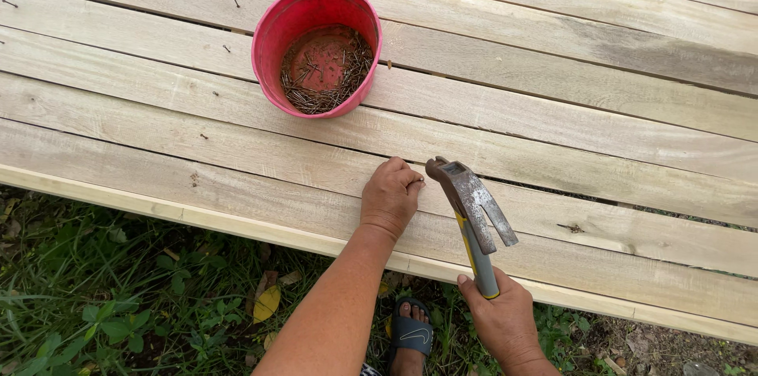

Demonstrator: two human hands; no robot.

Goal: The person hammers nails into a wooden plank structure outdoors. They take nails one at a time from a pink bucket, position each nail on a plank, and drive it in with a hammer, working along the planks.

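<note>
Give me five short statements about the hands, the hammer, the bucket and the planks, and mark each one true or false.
1. The right hand grips the claw hammer by its handle. True.
2. The left hand rests inside the bucket. False: it presses on a plank, fingers bunched close to the hammer head.
3. The red bucket holds nails. True.
4. The bucket lies tipped on the grass. False: it stands upright on the planks, and the grass is below the plank edge.
5. The hammer head lies flat on the wood, untouched. False: it is held, with its head close to the left fingertips.
</note>
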